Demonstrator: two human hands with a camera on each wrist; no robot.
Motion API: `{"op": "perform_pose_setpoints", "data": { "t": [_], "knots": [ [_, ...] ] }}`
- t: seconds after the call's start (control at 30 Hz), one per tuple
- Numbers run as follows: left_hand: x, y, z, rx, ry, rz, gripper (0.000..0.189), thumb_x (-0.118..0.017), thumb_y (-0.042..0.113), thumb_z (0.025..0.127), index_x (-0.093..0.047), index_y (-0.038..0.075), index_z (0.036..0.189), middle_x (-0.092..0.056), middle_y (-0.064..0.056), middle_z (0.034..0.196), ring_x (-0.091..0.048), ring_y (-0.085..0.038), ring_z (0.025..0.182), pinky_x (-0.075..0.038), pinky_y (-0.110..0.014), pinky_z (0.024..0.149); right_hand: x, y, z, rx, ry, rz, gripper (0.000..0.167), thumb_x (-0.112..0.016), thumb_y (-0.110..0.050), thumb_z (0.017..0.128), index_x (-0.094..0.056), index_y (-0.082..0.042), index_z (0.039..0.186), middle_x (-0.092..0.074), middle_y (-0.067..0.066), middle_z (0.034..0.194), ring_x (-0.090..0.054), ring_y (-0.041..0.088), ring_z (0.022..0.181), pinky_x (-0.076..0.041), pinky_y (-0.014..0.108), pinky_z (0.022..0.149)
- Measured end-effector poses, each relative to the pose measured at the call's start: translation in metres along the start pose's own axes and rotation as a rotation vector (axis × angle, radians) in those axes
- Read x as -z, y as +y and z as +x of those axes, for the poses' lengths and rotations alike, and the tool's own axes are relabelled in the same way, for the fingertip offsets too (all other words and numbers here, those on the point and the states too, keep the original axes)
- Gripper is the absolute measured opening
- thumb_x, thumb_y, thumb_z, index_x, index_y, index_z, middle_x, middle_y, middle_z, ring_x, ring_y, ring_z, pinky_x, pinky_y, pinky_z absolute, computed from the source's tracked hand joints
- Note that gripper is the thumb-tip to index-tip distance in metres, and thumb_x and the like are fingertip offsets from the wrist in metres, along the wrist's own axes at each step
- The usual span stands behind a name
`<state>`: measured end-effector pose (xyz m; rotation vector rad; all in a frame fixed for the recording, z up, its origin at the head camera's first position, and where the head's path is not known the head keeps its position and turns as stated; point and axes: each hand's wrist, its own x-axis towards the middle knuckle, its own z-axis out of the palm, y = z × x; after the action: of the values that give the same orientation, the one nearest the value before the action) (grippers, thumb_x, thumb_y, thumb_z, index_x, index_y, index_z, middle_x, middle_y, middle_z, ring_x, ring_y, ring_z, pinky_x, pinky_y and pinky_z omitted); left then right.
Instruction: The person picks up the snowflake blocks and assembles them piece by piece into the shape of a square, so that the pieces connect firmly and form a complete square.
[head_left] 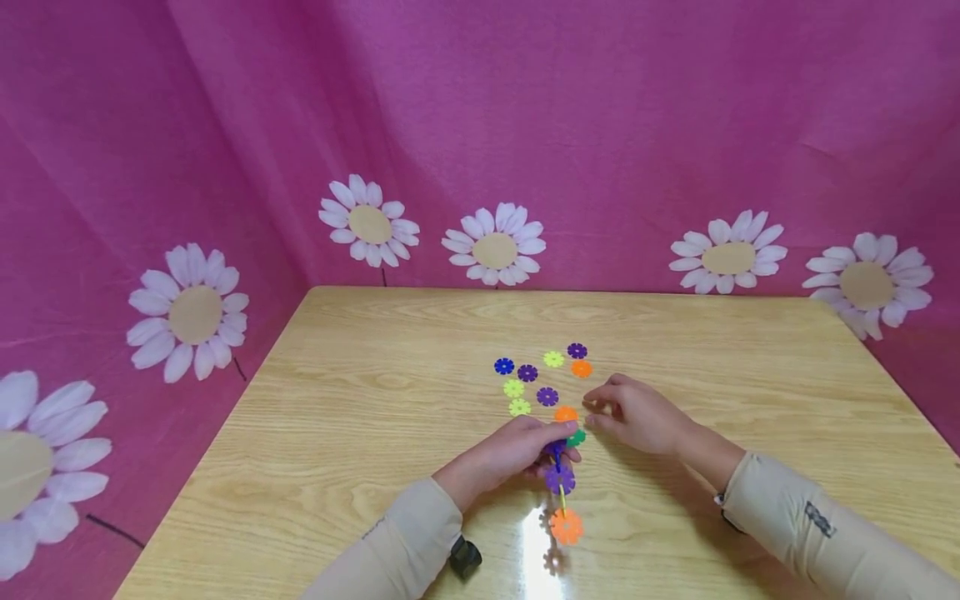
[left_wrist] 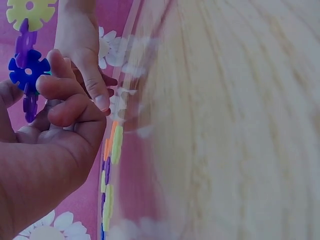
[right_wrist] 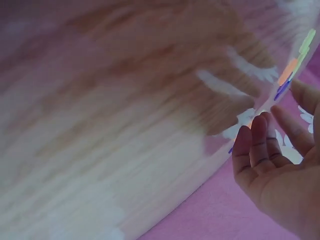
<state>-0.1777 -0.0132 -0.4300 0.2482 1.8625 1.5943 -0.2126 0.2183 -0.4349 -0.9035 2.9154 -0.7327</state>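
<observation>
My left hand (head_left: 517,450) holds a chain of notched plastic snowflake discs between thumb and fingers. From the hand, the chain hangs toward the near edge: a blue disc, a purple disc (head_left: 560,480), a yellow disc seen edge-on (head_left: 563,500) and an orange disc (head_left: 566,527) at the end. A green disc (head_left: 577,437) shows beside the left thumb. In the left wrist view the blue disc (left_wrist: 20,75) sits at the fingers, crossed by purple ones. Just right of it, my right hand (head_left: 637,412) hovers with loosely bent fingers, holding nothing; in the right wrist view its fingers (right_wrist: 257,150) are bare.
Loose discs lie flat beyond the hands: dark blue (head_left: 504,367), several purple (head_left: 547,397), several yellow (head_left: 513,388) and orange (head_left: 581,368). Wooden table (head_left: 360,417) below; a pink curtain (head_left: 600,125) with daisies borders its back and left. A black object (head_left: 465,557) is by the left sleeve.
</observation>
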Motion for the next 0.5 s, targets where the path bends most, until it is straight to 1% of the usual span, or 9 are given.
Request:
{"op": "perform_pose_setpoints", "data": {
  "t": [0.23,0.4,0.5],
  "knots": [
    [0.0,0.001,0.001,-0.001,0.002,0.006,0.057,-0.055,0.052,0.097,-0.075,-0.001,0.096,-0.065,0.003,0.068,-0.047,-0.008,0.053,-0.034,-0.021,0.052,-0.008,0.0,0.006,0.076,-0.029,-0.034,0.029,-0.073,-0.023,0.091,-0.073,-0.007,0.115,-0.06,0.0,0.092,-0.046,0.006,0.071,-0.042,0.019,0.059],
    [-0.001,-0.001,0.003,-0.004,0.003,0.002,0.056,-0.055,0.051,0.098,-0.075,-0.001,0.096,-0.064,0.004,0.067,-0.045,-0.008,0.052,-0.032,-0.021,0.051,-0.011,-0.004,0.011,0.047,-0.059,-0.045,0.029,-0.073,-0.023,0.092,-0.072,-0.011,0.118,-0.059,-0.001,0.094,-0.045,0.006,0.07,-0.042,0.019,0.058],
    [-0.002,-0.001,0.004,-0.013,-0.003,-0.003,0.055,-0.056,0.05,0.098,-0.075,-0.001,0.095,-0.063,0.004,0.067,-0.045,-0.007,0.052,-0.031,-0.021,0.05,-0.012,-0.005,0.012,0.026,-0.069,-0.028,0.027,-0.072,-0.021,0.093,-0.073,-0.011,0.118,-0.059,-0.001,0.095,-0.045,0.007,0.07,-0.043,0.02,0.058]
  ]
}}
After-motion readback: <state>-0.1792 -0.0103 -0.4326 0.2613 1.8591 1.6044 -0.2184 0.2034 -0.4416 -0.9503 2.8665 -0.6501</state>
